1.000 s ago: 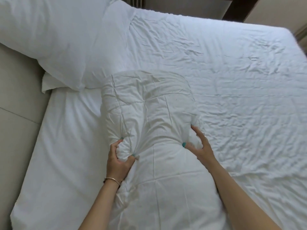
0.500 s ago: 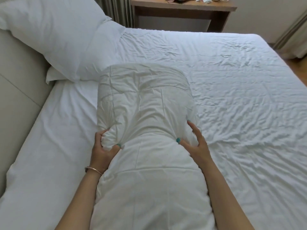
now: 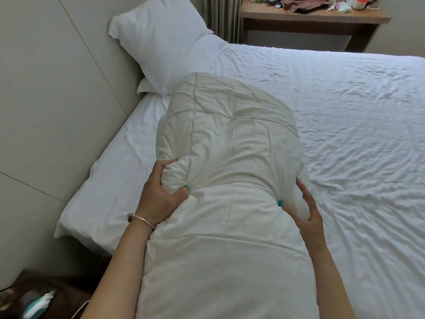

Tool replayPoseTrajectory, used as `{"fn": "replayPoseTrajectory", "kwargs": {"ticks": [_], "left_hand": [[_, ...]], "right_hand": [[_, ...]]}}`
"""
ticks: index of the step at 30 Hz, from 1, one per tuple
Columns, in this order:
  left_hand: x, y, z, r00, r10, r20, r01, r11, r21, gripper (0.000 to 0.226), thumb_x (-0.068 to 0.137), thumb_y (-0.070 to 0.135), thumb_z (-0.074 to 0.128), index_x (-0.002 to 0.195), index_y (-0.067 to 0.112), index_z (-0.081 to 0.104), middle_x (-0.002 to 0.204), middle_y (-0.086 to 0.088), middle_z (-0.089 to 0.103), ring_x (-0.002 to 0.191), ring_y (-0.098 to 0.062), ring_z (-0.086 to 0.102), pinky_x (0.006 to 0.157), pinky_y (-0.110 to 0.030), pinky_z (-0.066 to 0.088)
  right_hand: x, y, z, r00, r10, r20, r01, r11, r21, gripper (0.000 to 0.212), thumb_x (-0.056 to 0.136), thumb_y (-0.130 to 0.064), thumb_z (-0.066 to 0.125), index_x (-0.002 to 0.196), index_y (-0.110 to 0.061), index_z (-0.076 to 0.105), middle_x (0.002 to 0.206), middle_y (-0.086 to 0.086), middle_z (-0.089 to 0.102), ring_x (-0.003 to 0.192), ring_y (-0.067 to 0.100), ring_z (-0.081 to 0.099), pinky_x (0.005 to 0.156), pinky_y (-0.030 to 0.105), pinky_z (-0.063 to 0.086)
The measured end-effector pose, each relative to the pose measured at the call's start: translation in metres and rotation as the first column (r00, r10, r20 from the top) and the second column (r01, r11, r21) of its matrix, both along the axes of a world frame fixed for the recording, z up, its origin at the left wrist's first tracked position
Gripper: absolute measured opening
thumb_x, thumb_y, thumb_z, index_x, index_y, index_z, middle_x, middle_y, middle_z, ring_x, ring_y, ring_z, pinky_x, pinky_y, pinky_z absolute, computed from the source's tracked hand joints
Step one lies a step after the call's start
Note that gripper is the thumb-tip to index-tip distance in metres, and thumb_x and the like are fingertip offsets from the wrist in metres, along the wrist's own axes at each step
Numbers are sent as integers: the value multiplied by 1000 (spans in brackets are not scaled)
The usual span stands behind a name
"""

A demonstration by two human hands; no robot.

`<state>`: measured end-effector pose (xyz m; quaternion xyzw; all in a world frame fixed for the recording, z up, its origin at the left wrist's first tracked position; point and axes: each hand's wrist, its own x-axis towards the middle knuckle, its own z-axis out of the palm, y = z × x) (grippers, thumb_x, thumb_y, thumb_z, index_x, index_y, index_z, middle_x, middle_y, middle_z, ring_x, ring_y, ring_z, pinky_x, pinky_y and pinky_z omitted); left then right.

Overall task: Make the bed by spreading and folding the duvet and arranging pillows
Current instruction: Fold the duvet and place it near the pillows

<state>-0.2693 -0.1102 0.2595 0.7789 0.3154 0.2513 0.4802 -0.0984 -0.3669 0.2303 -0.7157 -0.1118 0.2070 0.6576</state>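
Early in the task, by my judgement: the duvet (image 3: 230,180) is bunched, unspread, over the bed (image 3: 345,111), left hand (image 3: 158,194) gripping a fold, right hand (image 3: 303,210) pinching its edge, 1 pillow (image 3: 165,47) at the headboard (image 3: 57,88).

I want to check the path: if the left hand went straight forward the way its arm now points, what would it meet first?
The left hand already grips the bunched duvet, so it would press into that first. Beyond the bundle lies the pillow by the headboard, though depth is unclear.
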Motion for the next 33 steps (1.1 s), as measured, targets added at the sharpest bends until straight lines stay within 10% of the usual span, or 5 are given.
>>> {"fn": "replayPoseTrajectory", "kwargs": {"ticks": [10,16,21,28,33], "left_hand": [[-58,-7,-13,992,111,64,-109,994,-32,45,56,34,62,99,31,51,89,17,61,81,-9,60,71,-21,48],[-103,47,-30,969,224,102,-218,974,-64,46,55,35,62,99,29,49,91,20,60,82,-5,59,70,-19,47],[-130,128,-47,962,257,92,-247,963,-104,48,53,36,60,99,28,49,89,22,60,80,-3,58,69,-15,46],[-130,299,-51,971,224,85,-213,970,-117,40,53,39,59,91,33,48,78,21,56,71,-5,53,65,-18,43],[-110,424,-37,982,163,93,-162,987,-19,43,53,41,58,94,37,47,85,13,54,71,-2,48,68,-14,40]], "right_hand": [[-39,19,11,993,107,39,-105,992,-64,70,67,-29,78,130,-42,53,121,-28,51,98,-32,42,74,1,39],[-55,94,17,976,199,88,-188,975,-119,60,82,-10,73,130,-39,53,119,-27,52,95,-33,44,71,-2,40],[-76,186,10,964,245,102,-228,962,-147,59,82,-9,73,130,-38,53,114,-31,50,92,-34,44,73,-1,40],[-87,342,9,970,228,87,-211,963,-168,59,82,-19,75,129,-46,52,126,-19,50,126,1,41,107,34,37],[-82,451,7,981,172,95,-165,983,-75,63,83,-19,74,136,-42,48,135,-13,47,121,-7,41,100,16,35]]}}
